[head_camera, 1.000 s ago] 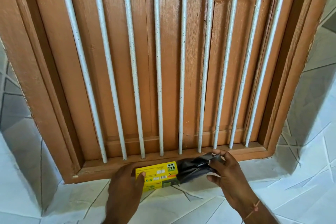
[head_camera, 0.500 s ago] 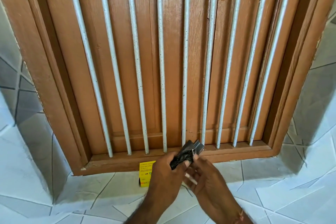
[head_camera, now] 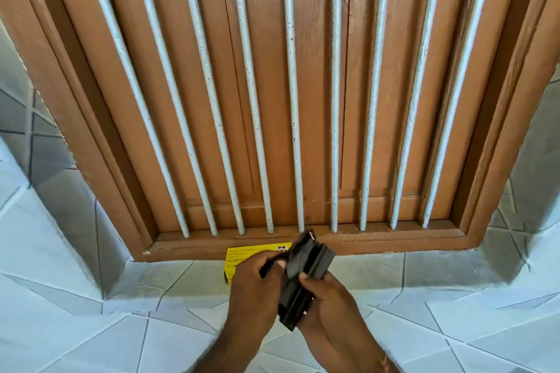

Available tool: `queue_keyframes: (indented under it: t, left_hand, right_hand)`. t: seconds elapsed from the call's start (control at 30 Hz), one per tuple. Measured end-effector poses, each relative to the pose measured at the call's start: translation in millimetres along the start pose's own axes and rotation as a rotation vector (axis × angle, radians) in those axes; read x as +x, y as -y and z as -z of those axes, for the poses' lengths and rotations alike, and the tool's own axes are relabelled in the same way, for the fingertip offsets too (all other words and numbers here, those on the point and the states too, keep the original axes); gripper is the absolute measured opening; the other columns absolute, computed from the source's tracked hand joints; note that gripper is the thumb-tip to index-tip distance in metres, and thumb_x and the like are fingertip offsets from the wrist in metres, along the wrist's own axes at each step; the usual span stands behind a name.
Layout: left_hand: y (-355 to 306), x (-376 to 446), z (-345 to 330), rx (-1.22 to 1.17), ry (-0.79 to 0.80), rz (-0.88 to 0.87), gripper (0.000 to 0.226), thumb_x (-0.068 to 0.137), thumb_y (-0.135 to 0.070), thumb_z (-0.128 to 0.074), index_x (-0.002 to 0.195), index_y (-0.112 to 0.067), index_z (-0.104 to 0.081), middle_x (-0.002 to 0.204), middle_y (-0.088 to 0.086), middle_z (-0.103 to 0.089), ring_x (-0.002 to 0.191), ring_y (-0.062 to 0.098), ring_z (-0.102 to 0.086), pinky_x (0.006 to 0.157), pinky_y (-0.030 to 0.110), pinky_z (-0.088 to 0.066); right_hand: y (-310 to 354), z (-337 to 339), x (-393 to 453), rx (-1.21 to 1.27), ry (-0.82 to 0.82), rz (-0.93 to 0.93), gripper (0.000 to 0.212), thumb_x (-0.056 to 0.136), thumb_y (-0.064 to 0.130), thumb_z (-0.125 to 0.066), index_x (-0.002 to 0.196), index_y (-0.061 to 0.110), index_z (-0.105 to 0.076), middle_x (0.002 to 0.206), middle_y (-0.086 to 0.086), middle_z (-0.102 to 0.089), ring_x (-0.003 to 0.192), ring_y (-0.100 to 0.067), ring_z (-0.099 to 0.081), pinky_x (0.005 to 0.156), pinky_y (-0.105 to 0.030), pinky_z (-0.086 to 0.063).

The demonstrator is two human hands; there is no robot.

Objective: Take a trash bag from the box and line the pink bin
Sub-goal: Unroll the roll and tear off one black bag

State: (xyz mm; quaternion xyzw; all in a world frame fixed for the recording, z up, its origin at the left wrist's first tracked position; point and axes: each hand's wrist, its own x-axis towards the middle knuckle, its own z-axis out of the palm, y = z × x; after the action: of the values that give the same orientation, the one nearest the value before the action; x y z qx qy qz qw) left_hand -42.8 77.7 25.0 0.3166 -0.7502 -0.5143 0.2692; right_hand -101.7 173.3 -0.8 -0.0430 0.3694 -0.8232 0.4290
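I'm looking down at both hands working close together in front of the barred window. My left hand [head_camera: 257,288] has its fingers wrapped around the upper left part of the folded black bag [head_camera: 303,278], thumb pressed on its near face, so that grip is closed on the bag. My right hand [head_camera: 330,303] holds the same bag from the right and below, thumb tip resting on the bag's middle and the other fingers curled behind its lower edge, also clamped on it. The bag is a tight, flat, dark bundle with ridged folds, tilted so its top end points up toward the sill [head_camera: 378,239] and its bottom end sits between my palms. Just behind my left hand, the yellow box [head_camera: 251,254] lies on the tiled ledge [head_camera: 121,312], its far edge right against the brown wooden frame; my hand covers its right part, so only the left portion with small printed text shows. Above, pale metal bars [head_camera: 291,100] run upright in front of closed brown shutters [head_camera: 266,70]. The ledge and side walls are white and grey tile with angular line patterns. A thin thread band sits on my right wrist [head_camera: 386,362], at the bottom edge of view. The pink bin is nowhere in this view.
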Motion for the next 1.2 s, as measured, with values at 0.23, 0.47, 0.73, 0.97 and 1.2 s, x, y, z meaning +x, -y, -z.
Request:
queue_keyframes:
  t: [0.23, 0.47, 0.73, 0.97, 1.2]
  left_hand:
    - [6, -22, 29, -0.283, -0.098, 0.159, 0.022, 0.096, -0.018, -0.056, 0.091, -0.019, -0.077, 0.087, -0.001, -0.079, 0.086, 0.021, -0.075, 0.083, 0.04, -0.059]
    - [11, -49, 103, -0.517, -0.153, 0.139, 0.025, 0.1, -0.016, -0.047, 0.103, -0.016, -0.072, 0.096, 0.002, -0.078, 0.092, 0.022, -0.072, 0.085, 0.038, -0.054]
    - [43, -97, 211, -0.664, -0.242, 0.146, 0.029, 0.101, -0.015, -0.045, 0.119, -0.009, -0.067, 0.109, 0.01, -0.073, 0.102, 0.029, -0.067, 0.086, 0.038, -0.053]
    - [81, -121, 290, -0.853, -0.331, 0.235, 0.025, 0.102, -0.018, -0.043, 0.101, -0.012, -0.067, 0.102, 0.007, -0.07, 0.092, 0.025, -0.065, 0.079, 0.04, -0.056]
    - [97, -148, 309, -0.304, -0.659, 0.26, 0.034, 0.093, -0.006, -0.045, 0.122, -0.002, -0.062, 0.12, 0.02, -0.063, 0.104, 0.033, -0.058, 0.09, 0.041, -0.045]
  right_hand:
    - [-22, -3, -11, 0.084, 0.143, -0.07, 0.048, 0.082, 0.007, -0.065, 0.128, 0.016, -0.058, 0.123, -0.014, -0.068, 0.111, -0.037, -0.065, 0.088, -0.05, -0.056]
    - [-50, -27, -56, 0.021, 0.11, -0.008, 0.036, 0.086, -0.006, -0.054, 0.118, 0.006, -0.064, 0.117, -0.018, -0.07, 0.103, -0.036, -0.069, 0.072, -0.041, -0.061]
    - [-113, -50, -119, -0.023, 0.076, -0.038, 0.041, 0.082, -0.001, -0.056, 0.122, 0.002, -0.061, 0.118, -0.021, -0.069, 0.105, -0.037, -0.068, 0.081, -0.045, -0.058]
    - [-129, -52, -167, -0.162, 0.017, -0.046, 0.039, 0.084, -0.003, -0.054, 0.122, -0.012, -0.055, 0.111, -0.03, -0.068, 0.097, -0.042, -0.069, 0.074, -0.045, -0.061]
    - [-108, -58, -186, -0.37, 0.036, 0.034, 0.029, 0.091, 0.0, -0.05, 0.116, -0.009, -0.062, 0.115, -0.029, -0.067, 0.108, -0.045, -0.064, 0.097, -0.052, -0.049]
